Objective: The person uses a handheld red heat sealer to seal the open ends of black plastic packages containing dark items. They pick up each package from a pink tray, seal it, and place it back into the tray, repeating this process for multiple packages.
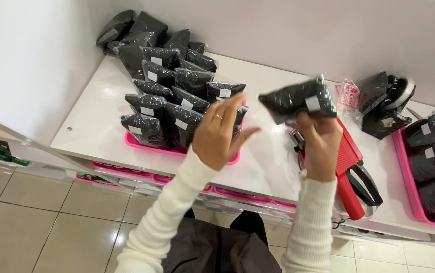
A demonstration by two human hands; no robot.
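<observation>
The right hand (320, 144) is raised above the bench (96, 126), near its front edge, and grips a black packet (298, 100) from below, fingers closed on the packet's lower edge. The packet is clear-wrapped, dark inside, and carries a small white label on the side facing the camera. It is held in the air, clear of the bench, tilted a little with its right end higher.

The left hand (221, 132) is open, fingers spread and pointing up, holding nothing. It hovers just left of the packet, apart from it, and over the front right corner of a pink tray (146, 144).

That tray sits toward the left end of the bench and is loaded with many like packets (177, 91), stacked in rows, each with a white label; the pile runs back to the rear left corner against the wall (30, 60).

Under the right hand lies a red label gun (351, 167) with a black handle, at the front edge. Behind it, toward the back, are a small clear bag with red print (349, 94) and a black tool with a round head (387, 103). A second pink tray (403, 167) with more black packets stands at the right end. Both sleeves are cream ribbed knit. Below the bench is a pale tiled floor (35, 222).
</observation>
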